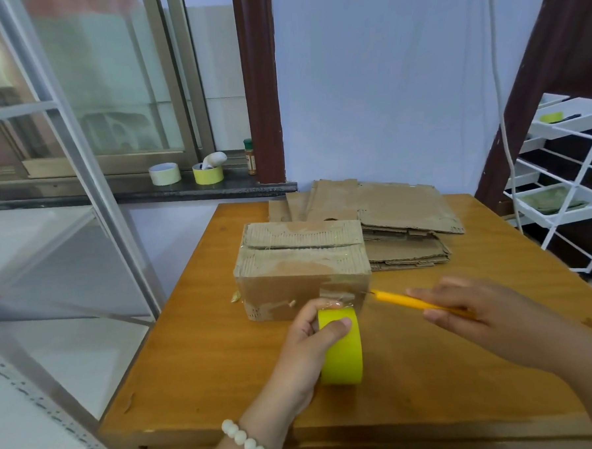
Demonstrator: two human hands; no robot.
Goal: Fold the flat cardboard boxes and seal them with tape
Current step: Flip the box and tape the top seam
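Box: folded cardboard box, flaps closed, mid table, nearer its left edge.
Flat stock: flat cardboard stack at the far edge, just beside the box's right rear.
Left hand: thumb and fingers wrapped round the yellow tape roll, roll on edge, just in front of the box's near face. Clear strip runs from roll to box.
Right hand: gripping yellow cutter, tip at the box's near right corner. Blurred.
Sill: two tape rolls.
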